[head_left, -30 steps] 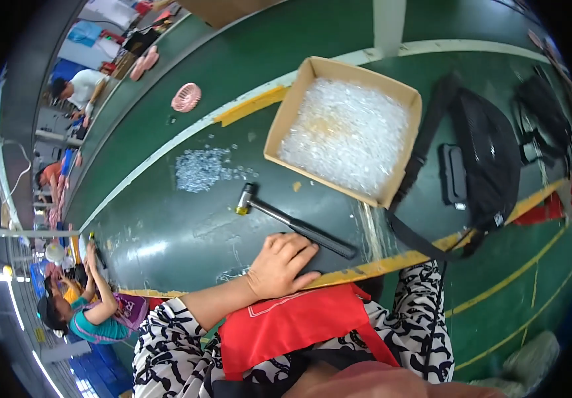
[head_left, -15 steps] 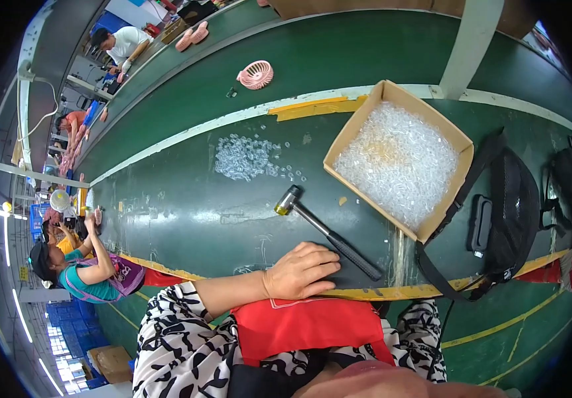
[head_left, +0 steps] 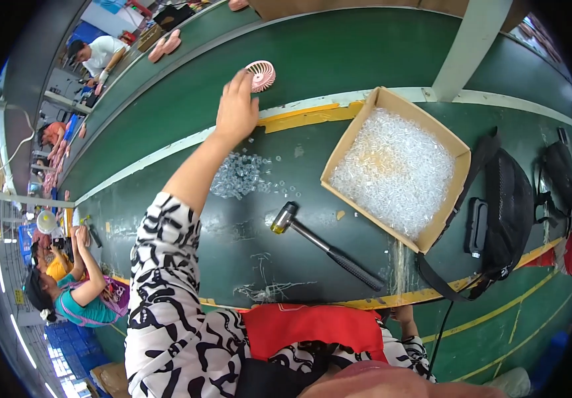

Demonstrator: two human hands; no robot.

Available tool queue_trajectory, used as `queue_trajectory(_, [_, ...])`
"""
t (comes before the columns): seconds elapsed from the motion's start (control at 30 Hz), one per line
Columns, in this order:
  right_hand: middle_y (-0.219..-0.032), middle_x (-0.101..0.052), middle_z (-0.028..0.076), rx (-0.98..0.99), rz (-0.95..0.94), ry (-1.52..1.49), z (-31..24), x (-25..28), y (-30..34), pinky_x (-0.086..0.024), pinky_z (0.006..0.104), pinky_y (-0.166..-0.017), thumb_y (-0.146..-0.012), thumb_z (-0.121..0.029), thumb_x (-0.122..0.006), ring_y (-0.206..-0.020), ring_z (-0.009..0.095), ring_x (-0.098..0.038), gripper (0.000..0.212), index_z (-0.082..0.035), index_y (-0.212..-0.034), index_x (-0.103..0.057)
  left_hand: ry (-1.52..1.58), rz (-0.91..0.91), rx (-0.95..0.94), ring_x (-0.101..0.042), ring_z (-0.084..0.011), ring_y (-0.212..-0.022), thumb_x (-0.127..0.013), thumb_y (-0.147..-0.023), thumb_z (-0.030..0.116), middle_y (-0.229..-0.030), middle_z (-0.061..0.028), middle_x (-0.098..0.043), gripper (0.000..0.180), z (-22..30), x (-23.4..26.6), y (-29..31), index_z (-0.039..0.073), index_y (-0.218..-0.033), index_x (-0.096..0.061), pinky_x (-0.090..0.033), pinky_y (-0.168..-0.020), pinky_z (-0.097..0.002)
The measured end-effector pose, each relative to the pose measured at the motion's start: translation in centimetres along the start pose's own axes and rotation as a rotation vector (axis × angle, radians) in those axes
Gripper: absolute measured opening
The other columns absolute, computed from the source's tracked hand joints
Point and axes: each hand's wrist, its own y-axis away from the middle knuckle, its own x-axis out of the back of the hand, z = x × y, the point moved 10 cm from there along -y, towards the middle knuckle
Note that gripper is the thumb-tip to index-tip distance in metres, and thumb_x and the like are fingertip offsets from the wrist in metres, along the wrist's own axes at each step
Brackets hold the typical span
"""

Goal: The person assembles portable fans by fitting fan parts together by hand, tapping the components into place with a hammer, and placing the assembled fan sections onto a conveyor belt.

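Stretched out across the table, my left hand (head_left: 237,109) reaches a round pink slatted fan cover (head_left: 262,76) on the green belt. Its fingers overlap the cover's left edge, extended, with the thumb apart; no closed grip shows. Under that forearm lies a pile of small clear plastic pieces (head_left: 236,176), partly covered. A mallet (head_left: 329,249) with a black handle and a yellowish face rests on the table, untouched. My right hand (head_left: 403,314) shows only in part beyond the table's near edge, beside the red apron; its fingers are hidden.
To the right stands an open cardboard box (head_left: 339,142) full of small clear pieces. Beyond it are a black bag (head_left: 514,205) with straps and a black device (head_left: 477,227). A pale post (head_left: 468,53) rises beside the belt. Several people work along the left.
My left hand has moved from the table's near edge, beside the mallet handle, out to the pink fan cover. My right hand has come partly into view. The view has shifted slightly.
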Motion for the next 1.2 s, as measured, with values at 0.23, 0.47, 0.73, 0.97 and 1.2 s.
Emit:
queue_trajectory(0.23, [-0.063,-0.054,0.002,0.407,0.160,0.421,-5.3,-1.6,10.5,-0.044,0.0311,-0.042,-0.087,-0.008,-0.057,-0.046,0.015,-0.055,0.007,-0.007,-0.092,-0.062,-0.287,-0.286,0.072,-0.062,-0.0322,-0.107,-0.057,-0.087,0.018,-0.106,-0.0125,-0.069,0.019,-0.1,-6.9,-2.2,0.009,-0.095,-0.072,-0.051,-0.085,-0.0486])
queue_trajectory(0.47, [-0.062,-0.061,0.019,0.519,0.223,0.653,-9.4,-5.1,9.5,-0.049,0.0435,-0.054,-0.082,-0.023,-0.062,-0.056,0.030,-0.064,0.026,0.003,-0.078,-0.063,0.056,-0.051,-0.091,-0.062,-0.0414,-0.075,-0.065,-0.091,0.021,-0.082,-0.0212,-0.065,0.019,2.4,4.3,2.0,0.002,-0.087,-0.064,-0.049,-0.065,-0.0481])
queue_trajectory(0.73, [-0.065,-0.064,0.016,0.678,0.277,0.847,-13.8,-10.3,15.4,-0.053,0.0377,-0.059,-0.086,-0.019,-0.061,-0.060,0.024,-0.068,0.024,0.004,-0.084,-0.063,0.122,-0.038,0.069,-0.064,-0.0162,-0.067,-0.062,-0.097,0.024,-0.078,-0.0121,-0.068,0.027,2.6,14.1,10.6,-0.002,-0.097,-0.066,-0.050,-0.062,-0.0314])
queue_trajectory(0.97, [-0.089,-0.069,0.023,0.695,0.329,1.006,-11.2,-11.3,18.8,-0.054,0.0445,-0.077,-0.083,-0.022,-0.067,-0.089,0.038,-0.067,0.029,0.003,-0.098,-0.067,0.091,-0.218,0.263,-0.049,-0.0089,-0.052,-0.066,-0.091,0.024,-0.057,-0.0050,-0.056,0.026,4.9,15.9,19.9,-0.002,-0.087,-0.068,-0.040,-0.050,-0.0291])
queue_trajectory(1.2, [-0.090,-0.067,0.026,0.696,0.322,0.998,-10.6,-13.2,22.5,-0.052,0.0491,-0.083,-0.079,-0.017,-0.065,-0.091,0.044,-0.065,0.021,0.002,-0.089,-0.066,0.479,-0.393,0.566,-0.048,-0.0047,-0.046,-0.067,-0.092,0.017,-0.058,0.0018,-0.055,0.019,5.6,12.2,26.9,0.000,-0.084,-0.065,-0.035,-0.041,-0.0229])
